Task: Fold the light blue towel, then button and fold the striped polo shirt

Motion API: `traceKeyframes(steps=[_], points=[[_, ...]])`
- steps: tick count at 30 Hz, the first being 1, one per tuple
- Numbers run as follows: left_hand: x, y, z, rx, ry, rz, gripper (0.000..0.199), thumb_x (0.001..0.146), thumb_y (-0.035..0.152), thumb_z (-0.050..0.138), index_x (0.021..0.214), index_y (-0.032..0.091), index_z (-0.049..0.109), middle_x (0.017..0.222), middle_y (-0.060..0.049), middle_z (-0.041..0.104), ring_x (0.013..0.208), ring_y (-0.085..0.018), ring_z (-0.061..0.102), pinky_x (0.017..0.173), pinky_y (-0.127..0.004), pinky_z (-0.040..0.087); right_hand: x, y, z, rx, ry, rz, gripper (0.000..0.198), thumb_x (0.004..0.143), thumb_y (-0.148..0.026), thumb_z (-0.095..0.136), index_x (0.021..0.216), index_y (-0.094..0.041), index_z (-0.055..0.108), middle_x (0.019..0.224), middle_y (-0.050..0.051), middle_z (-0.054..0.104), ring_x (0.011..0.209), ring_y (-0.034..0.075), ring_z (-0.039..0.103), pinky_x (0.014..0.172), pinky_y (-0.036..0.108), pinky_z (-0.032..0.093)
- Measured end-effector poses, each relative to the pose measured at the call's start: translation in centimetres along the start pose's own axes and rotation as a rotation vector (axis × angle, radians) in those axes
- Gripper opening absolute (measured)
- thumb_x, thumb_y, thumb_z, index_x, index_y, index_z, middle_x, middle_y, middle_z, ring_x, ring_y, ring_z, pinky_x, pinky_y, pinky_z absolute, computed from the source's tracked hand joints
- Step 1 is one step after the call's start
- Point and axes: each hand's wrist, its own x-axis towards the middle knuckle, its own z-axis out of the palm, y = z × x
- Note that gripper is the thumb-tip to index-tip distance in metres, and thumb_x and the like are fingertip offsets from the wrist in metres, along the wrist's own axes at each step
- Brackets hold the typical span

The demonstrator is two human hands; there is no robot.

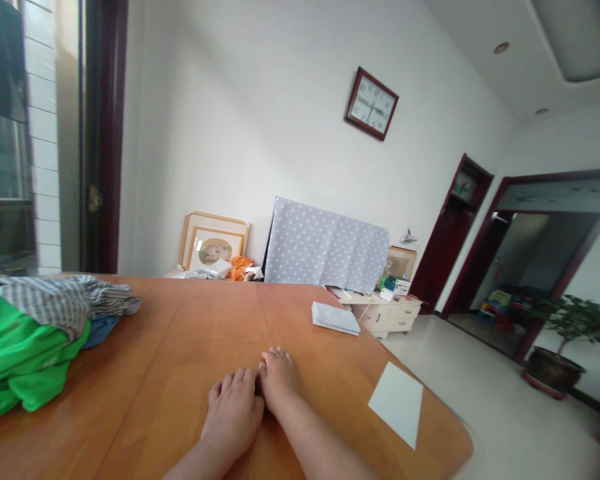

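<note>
My left hand (234,408) rests palm down on the brown wooden table (180,340), its fingers pointing forward and slightly bent. Beside it lies my right hand (279,381), also palm down with the fingers loosely bent. The two hands meet at the thumb side, and nothing shows in either one. To the right is a white sheet of paper (397,403) flat on the tabletop. A folded light grey cloth (335,319) sits farther off near the right edge. The undersides of both hands are hidden.
At the table's left lies a heap of clothes: a bright green garment (25,360) and a grey checked one (55,300). Beyond the table stand a dotted cover (327,247), framed pictures (215,243) and a white cabinet (393,317). A potted plant (555,367) is at right.
</note>
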Motion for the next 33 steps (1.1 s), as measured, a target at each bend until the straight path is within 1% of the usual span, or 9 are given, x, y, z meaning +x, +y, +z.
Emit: traceKeyframes(steps=[6,13,16,20,33], points=[[-0.01,-0.07,0.04,0.0,-0.005,-0.001,0.04,0.083,0.019,0.038,0.117,0.021,0.059,0.126,-0.011,0.062,0.122,-0.027,0.051,0.106,-0.046,0.03,0.15,0.04,0.22,-0.014,0.006,0.008,0.036,0.096,-0.022,0.045,0.125,-0.021,0.066,0.142,0.011,0.058,0.14,0.026,0.045,0.116,0.046,0.03],[0.06,-0.14,0.33,-0.019,0.011,-0.004,0.037,0.081,0.018,0.04,0.112,0.02,0.06,0.122,-0.011,0.063,0.12,-0.029,0.052,0.104,-0.048,0.03,0.23,0.12,0.31,-0.027,0.014,0.005,0.034,0.096,-0.022,0.045,0.122,-0.021,0.067,0.139,0.01,0.061,0.138,0.026,0.046,0.115,0.043,0.031],[0.11,-0.2,0.55,-0.024,0.028,0.0,0.039,0.08,0.017,0.04,0.113,0.019,0.06,0.122,-0.011,0.064,0.119,-0.029,0.053,0.104,-0.048,0.031,0.26,0.15,0.3,-0.033,0.017,0.001,0.033,0.095,-0.022,0.045,0.12,-0.021,0.068,0.136,0.011,0.063,0.137,0.026,0.048,0.114,0.043,0.033],[0.09,-0.14,0.51,-0.012,0.017,-0.009,0.04,0.08,0.016,0.04,0.115,0.019,0.06,0.123,-0.01,0.063,0.12,-0.028,0.052,0.105,-0.047,0.031,0.29,0.24,0.33,-0.039,0.023,-0.004,0.032,0.095,-0.022,0.045,0.117,-0.023,0.068,0.135,0.01,0.064,0.135,0.026,0.05,0.112,0.043,0.035],[0.01,0.01,0.15,-0.034,0.0,-0.019,0.039,0.079,0.016,0.041,0.113,0.019,0.06,0.123,-0.01,0.063,0.12,-0.028,0.052,0.105,-0.047,0.03,0.51,0.72,0.87,-0.082,0.035,-0.001,0.033,0.095,-0.025,0.045,0.119,-0.025,0.067,0.134,0.006,0.064,0.133,0.025,0.052,0.112,0.039,0.036]])
